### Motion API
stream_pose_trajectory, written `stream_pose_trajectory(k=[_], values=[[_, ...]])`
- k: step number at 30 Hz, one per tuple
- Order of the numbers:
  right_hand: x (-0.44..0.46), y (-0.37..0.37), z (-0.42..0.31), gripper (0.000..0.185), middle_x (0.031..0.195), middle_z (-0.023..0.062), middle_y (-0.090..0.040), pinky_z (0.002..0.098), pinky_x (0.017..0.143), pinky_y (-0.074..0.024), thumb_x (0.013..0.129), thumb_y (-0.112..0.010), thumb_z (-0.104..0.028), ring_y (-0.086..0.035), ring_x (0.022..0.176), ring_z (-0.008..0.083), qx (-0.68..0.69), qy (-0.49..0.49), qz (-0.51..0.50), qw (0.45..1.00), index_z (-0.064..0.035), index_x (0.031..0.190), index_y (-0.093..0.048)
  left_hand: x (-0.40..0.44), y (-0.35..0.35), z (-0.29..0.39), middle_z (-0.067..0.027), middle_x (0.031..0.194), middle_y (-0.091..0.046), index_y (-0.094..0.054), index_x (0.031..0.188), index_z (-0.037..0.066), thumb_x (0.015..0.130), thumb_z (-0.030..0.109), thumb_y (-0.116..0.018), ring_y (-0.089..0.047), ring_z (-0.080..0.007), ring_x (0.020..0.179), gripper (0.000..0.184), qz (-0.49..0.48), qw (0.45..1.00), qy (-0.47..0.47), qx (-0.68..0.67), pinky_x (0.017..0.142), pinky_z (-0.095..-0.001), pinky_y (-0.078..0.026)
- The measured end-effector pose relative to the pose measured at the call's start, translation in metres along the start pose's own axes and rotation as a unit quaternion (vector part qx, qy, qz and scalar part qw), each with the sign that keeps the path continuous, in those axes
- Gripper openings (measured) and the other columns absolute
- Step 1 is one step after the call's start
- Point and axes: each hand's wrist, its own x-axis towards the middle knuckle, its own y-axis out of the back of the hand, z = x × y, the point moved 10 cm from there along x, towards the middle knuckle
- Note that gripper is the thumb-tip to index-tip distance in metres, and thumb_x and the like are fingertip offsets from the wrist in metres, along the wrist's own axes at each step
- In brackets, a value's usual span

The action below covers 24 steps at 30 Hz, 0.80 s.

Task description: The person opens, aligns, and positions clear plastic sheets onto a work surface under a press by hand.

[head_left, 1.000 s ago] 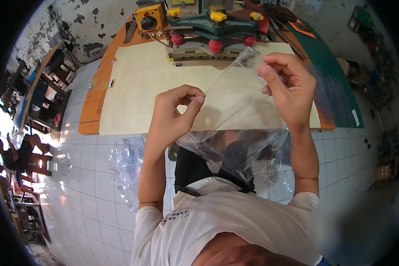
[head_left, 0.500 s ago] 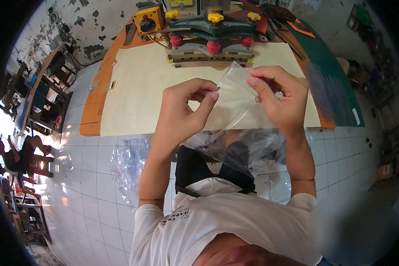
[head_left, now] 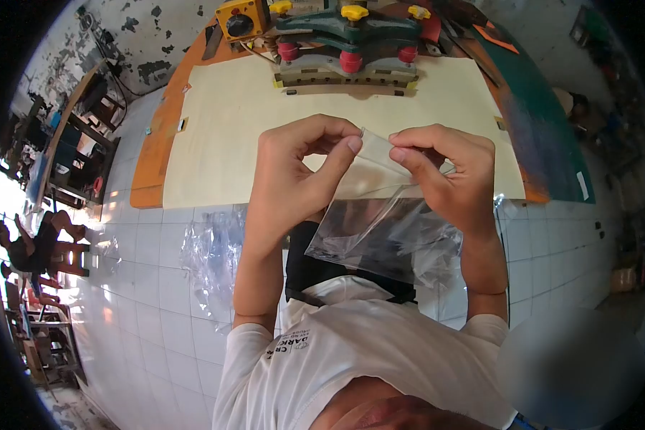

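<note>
A clear plastic bag [head_left: 380, 233] hangs between my two hands, its upper edge over the cream sheet and its lower part past the table's front edge. My left hand [head_left: 304, 168] pinches the bag's upper left corner between thumb and forefinger. On the other side, my right hand [head_left: 448, 168] grips the upper edge with thumb and fingers, a short span from the left. The plastic between them looks creased. More crumpled clear plastic [head_left: 211, 258] lies low on the left, beyond my left forearm.
A cream sheet [head_left: 222, 136] covers much of the wooden table [head_left: 147, 186]. At its back stands a dark green press [head_left: 347, 43] with yellow knobs, beside a yellow control box [head_left: 241, 20]. A green mat [head_left: 552, 136] lies on the right. Another person [head_left: 39, 247] sits far left.
The bag's raised corner has come down and its lower part now hangs more spread out. My hands have drawn closer together along the upper edge.
</note>
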Motion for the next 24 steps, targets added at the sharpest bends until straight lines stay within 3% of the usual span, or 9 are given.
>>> stream_pose_trajectory(k=[2, 5, 9, 11, 12, 21, 23, 24], values=[[0.0, -0.001, -0.002, 0.008, 0.076, 0.0098, -0.07, 0.0263, 0.056, -0.0506, 0.08, -0.073, -0.003, -0.067, 0.063, 0.0163, -0.006, -0.001, -0.017, 1.0, 0.0, 0.087, -0.071, -0.001, 0.0, 0.0, -0.011, 0.077, -0.07, -0.069, 0.088, -0.007, 0.083, 0.003, -0.068, -0.068, -0.0143, 0.072, 0.01, -0.001, 1.0, 0.002, 0.005, 0.073, -0.0274, -0.055], [0.003, -0.005, -0.008, 0.008, 0.076, 0.0111, -0.07, 0.0282, 0.056, -0.0509, 0.079, -0.072, -0.002, -0.067, 0.064, 0.0207, -0.026, 0.03, -0.041, 0.998, -0.0001, 0.086, -0.07, 0.0, 0.002, 0.004, -0.0108, 0.075, -0.069, -0.068, 0.085, -0.007, 0.081, 0.0, -0.066, -0.067, -0.0143, 0.068, 0.008, -0.002, 0.999, -0.023, 0.034, 0.071, -0.0268, -0.055], [0.005, -0.006, -0.011, 0.008, 0.076, 0.0118, -0.069, 0.0296, 0.057, -0.051, 0.078, -0.073, -0.002, -0.068, 0.064, 0.0224, -0.03, 0.043, -0.051, 0.997, 0.0001, 0.086, -0.07, 0.001, 0.001, 0.01, -0.0092, 0.07, -0.066, -0.066, 0.081, -0.006, 0.077, -0.001, -0.065, -0.064, -0.0129, 0.063, 0.007, 0.0, 0.997, -0.052, 0.065, 0.062, -0.026, -0.052], [0.005, -0.007, -0.013, 0.009, 0.071, 0.009, -0.069, 0.023, 0.052, -0.0456, 0.078, -0.074, 0.001, -0.061, 0.056, 0.0122, -0.025, 0.061, -0.041, 0.997, 0.0014, 0.086, -0.071, 0.001, 0.002, 0.011, -0.0089, 0.068, -0.065, -0.065, 0.079, -0.006, 0.075, -0.001, -0.065, -0.063, -0.0125, 0.062, 0.006, 0.005, 0.995, -0.055, 0.081, 0.059, -0.0258, -0.051], [0.005, -0.007, -0.012, 0.009, 0.071, 0.009, -0.069, 0.023, 0.052, -0.0456, 0.078, -0.074, 0.001, -0.061, 0.056, 0.0122, -0.024, 0.061, -0.041, 0.997, 0.0014, 0.086, -0.071, 0.002, 0.001, 0.015, -0.0091, 0.067, -0.064, -0.064, 0.079, -0.005, 0.074, -0.001, -0.065, -0.063, -0.0129, 0.061, 0.006, 0.0, 0.992, -0.076, 0.101, 0.058, -0.0257, -0.051], [0.005, -0.009, -0.011, 0.009, 0.072, 0.0102, -0.069, 0.0238, 0.054, -0.0469, 0.077, -0.073, 0.003, -0.063, 0.059, 0.0136, -0.043, 0.054, -0.044, 0.997, 0.0011, 0.085, -0.071, 0.002, 0.001, 0.024, -0.0108, 0.069, -0.064, -0.064, 0.08, -0.005, 0.073, -0.002, -0.065, -0.063, -0.0167, 0.06, 0.007, 0.009, 0.979, -0.128, 0.159, 0.053, -0.0269, -0.051], [0.003, -0.012, -0.004, 0.009, 0.075, 0.0124, -0.069, 0.0301, 0.056, -0.05, 0.076, -0.072, 0.001, -0.068, 0.063, 0.0228, -0.031, 0.011, -0.062, 0.998, 0.0003, 0.085, -0.069, 0.003, 0.003, 0.024, -0.0112, 0.069, -0.064, -0.064, 0.081, -0.005, 0.074, -0.002, -0.064, -0.064, -0.017, 0.06, 0.007, 0.013, 0.979, -0.126, 0.157, 0.052, -0.0273, -0.051], [0.003, -0.012, -0.003, 0.009, 0.075, 0.0124, -0.069, 0.0301, 0.056, -0.05, 0.076, -0.072, 0.001, -0.068, 0.063, 0.0228, -0.031, 0.011, -0.063, 0.997, 0.0003, 0.085, -0.069, 0.003, 0.003, 0.025, -0.0111, 0.069, -0.064, -0.064, 0.081, -0.004, 0.074, -0.002, -0.064, -0.064, -0.0172, 0.06, 0.007, 0.006, 0.979, -0.129, 0.159, 0.051, -0.0274, -0.05]])
